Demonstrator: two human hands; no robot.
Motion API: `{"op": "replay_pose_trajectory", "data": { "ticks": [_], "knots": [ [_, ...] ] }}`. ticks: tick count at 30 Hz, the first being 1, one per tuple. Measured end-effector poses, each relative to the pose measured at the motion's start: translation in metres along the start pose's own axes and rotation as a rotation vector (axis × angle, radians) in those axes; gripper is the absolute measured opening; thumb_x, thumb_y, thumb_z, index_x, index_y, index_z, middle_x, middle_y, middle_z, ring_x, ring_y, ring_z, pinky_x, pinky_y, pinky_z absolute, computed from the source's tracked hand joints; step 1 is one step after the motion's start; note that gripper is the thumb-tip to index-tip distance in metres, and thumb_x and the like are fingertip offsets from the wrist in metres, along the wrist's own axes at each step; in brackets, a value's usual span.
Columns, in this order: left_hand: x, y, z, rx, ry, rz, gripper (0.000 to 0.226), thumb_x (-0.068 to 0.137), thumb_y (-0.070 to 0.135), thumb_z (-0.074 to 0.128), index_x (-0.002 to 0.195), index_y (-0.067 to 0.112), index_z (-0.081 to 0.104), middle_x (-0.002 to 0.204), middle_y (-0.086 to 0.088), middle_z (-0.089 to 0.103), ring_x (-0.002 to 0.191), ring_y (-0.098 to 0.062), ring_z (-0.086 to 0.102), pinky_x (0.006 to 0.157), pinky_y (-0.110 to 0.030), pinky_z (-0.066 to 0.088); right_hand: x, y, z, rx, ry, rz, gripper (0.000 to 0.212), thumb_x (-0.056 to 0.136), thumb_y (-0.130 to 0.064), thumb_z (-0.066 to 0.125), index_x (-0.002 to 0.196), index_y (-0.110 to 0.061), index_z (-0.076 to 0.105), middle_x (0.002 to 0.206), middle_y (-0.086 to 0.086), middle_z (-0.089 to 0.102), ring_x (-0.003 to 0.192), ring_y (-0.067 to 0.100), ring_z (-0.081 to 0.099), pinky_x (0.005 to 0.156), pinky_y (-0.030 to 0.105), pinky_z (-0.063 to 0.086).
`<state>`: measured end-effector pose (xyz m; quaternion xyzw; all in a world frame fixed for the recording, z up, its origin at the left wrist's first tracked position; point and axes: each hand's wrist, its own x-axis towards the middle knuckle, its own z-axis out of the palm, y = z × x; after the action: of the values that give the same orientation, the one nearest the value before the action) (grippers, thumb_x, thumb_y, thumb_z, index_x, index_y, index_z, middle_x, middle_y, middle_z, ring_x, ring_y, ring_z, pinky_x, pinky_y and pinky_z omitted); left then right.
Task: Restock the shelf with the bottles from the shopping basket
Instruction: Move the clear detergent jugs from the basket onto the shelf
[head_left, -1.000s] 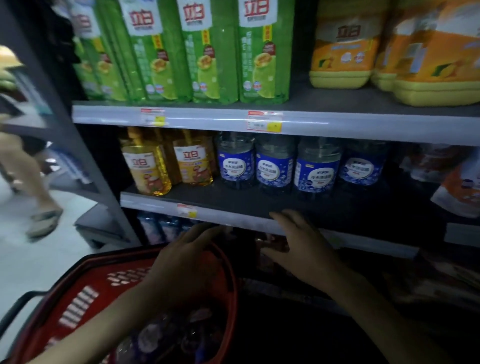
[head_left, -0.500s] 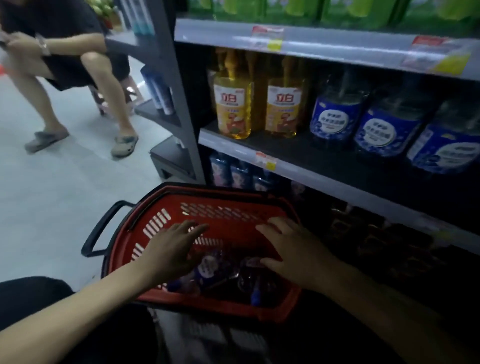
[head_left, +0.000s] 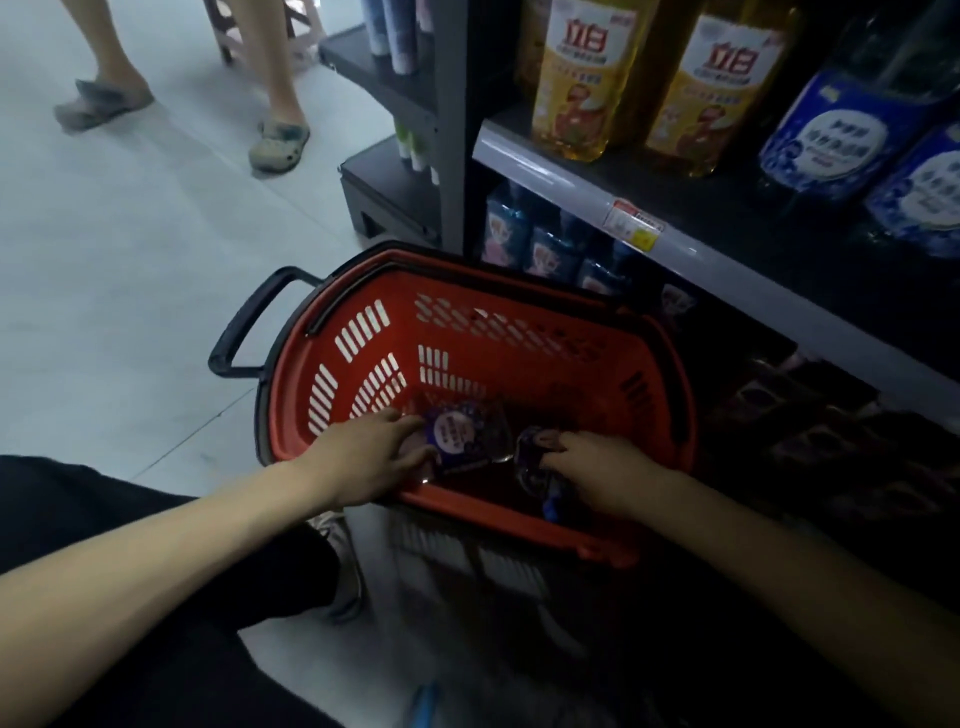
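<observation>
Floor (head_left: 130, 260) of pale grey tile fills the upper left of the frame, in a dim shop aisle. Another person's legs and sandals (head_left: 278, 140) stand at the top left. A dark shelf (head_left: 571, 182) with a grey front edge and a price tag (head_left: 634, 223) runs down the right side. Yellow bottles (head_left: 582, 78) and blue-labelled bottles (head_left: 815, 140) stand on it at the upper right, and more blue packs (head_left: 550, 249) sit on the level below.

A red basket (head_left: 467, 322) with a black handle (head_left: 244, 332) rests on the floor at centre, just beside the shelf. Two bottles lie on its bottom near the lower wall. The left hand (head_left: 363, 457) grasps one bottle (head_left: 467, 434), thumb and fingers on either side of it. The right hand (head_left: 597, 467) has its fingers curled round the second bottle (head_left: 530, 457), a clear one with a blue cap.

Half a second earlier both hands hovered over the basket with fingers spread, holding nothing; now both are down inside it, each on a bottle. The view has also tipped lower, so the top shelf has gone from the frame and only the other person's legs remain.
</observation>
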<state>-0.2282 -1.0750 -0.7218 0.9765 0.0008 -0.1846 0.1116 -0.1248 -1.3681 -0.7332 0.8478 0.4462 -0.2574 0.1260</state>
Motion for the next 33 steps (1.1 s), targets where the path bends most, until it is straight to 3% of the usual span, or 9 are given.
{"op": "replay_pose_trajectory", "data": {
  "ticks": [6,10,14,21,25,29,31,33],
  "knots": [
    [-0.002,-0.001,0.001,-0.019,0.01,0.016,0.058,0.101,0.063,0.036,0.149,0.031,0.045,0.134,0.0,0.058,0.117,-0.025,0.062,0.091,-0.04,0.053,0.026,0.002,0.012,-0.327,-0.063,-0.17,0.063,0.096,-0.02,0.055,0.154,-0.027,0.031,0.158,0.022,0.026,0.143,0.037,0.031,0.102,0.045,0.042],
    [-0.002,0.001,-0.001,-0.028,0.01,0.032,0.058,0.102,0.062,0.036,0.15,0.031,0.044,0.136,0.001,0.057,0.117,-0.022,0.062,0.092,-0.039,0.053,0.052,0.0,0.014,-0.522,-0.053,-0.323,0.071,0.093,-0.027,0.064,0.157,-0.033,0.032,0.151,0.024,0.043,0.135,0.041,0.047,0.095,0.045,0.048],
    [0.0,0.003,-0.002,0.013,0.017,0.076,0.06,0.101,0.062,0.034,0.15,0.028,0.044,0.135,0.002,0.057,0.113,-0.019,0.062,0.085,-0.035,0.052,0.072,0.002,0.022,-0.61,-0.152,-0.428,0.089,0.096,-0.026,0.064,0.159,-0.043,0.003,0.166,0.018,0.013,0.15,0.036,0.023,0.103,0.047,0.044],
    [0.003,0.007,-0.005,0.051,0.023,0.103,0.061,0.103,0.059,0.036,0.155,0.027,0.039,0.14,0.003,0.054,0.118,-0.019,0.061,0.09,-0.033,0.051,0.079,0.008,0.033,-0.602,-0.231,-0.44,0.072,0.099,-0.031,0.057,0.156,-0.045,0.016,0.164,0.018,0.014,0.145,0.044,0.028,0.101,0.055,0.045],
    [0.005,0.005,-0.004,0.049,0.031,0.11,0.061,0.102,0.059,0.038,0.155,0.028,0.039,0.137,0.002,0.056,0.116,-0.02,0.062,0.088,-0.034,0.052,0.079,0.009,0.033,-0.479,-0.248,-0.406,0.066,0.1,-0.025,0.054,0.156,-0.042,0.024,0.166,0.015,0.01,0.148,0.049,0.018,0.101,0.058,0.045],
    [0.005,0.004,-0.006,0.052,0.045,0.119,0.061,0.102,0.058,0.04,0.156,0.03,0.035,0.14,0.002,0.055,0.117,-0.019,0.061,0.091,-0.035,0.054,0.084,0.02,0.027,-0.178,-0.124,-0.357,0.064,0.091,-0.032,0.066,0.148,-0.039,0.038,0.152,0.011,0.036,0.132,0.043,0.043,0.1,0.048,0.048],
    [0.004,0.005,-0.007,0.059,0.068,0.112,0.061,0.102,0.057,0.042,0.156,0.03,0.036,0.14,0.003,0.055,0.118,-0.019,0.061,0.091,-0.036,0.055,0.09,0.036,0.03,0.102,-0.041,-0.207,0.084,0.074,-0.036,0.082,0.145,-0.037,0.038,0.139,0.005,0.047,0.122,0.031,0.054,0.101,0.039,0.05],
    [0.004,0.004,-0.007,0.062,0.089,0.095,0.059,0.101,0.056,0.043,0.154,0.029,0.038,0.138,0.002,0.056,0.117,-0.019,0.062,0.089,-0.035,0.055,0.089,0.051,0.028,0.381,0.001,-0.033,0.115,0.05,-0.032,0.096,0.147,-0.031,0.036,0.138,0.0,0.049,0.123,0.019,0.052,0.106,0.033,0.045]
  ]
}}
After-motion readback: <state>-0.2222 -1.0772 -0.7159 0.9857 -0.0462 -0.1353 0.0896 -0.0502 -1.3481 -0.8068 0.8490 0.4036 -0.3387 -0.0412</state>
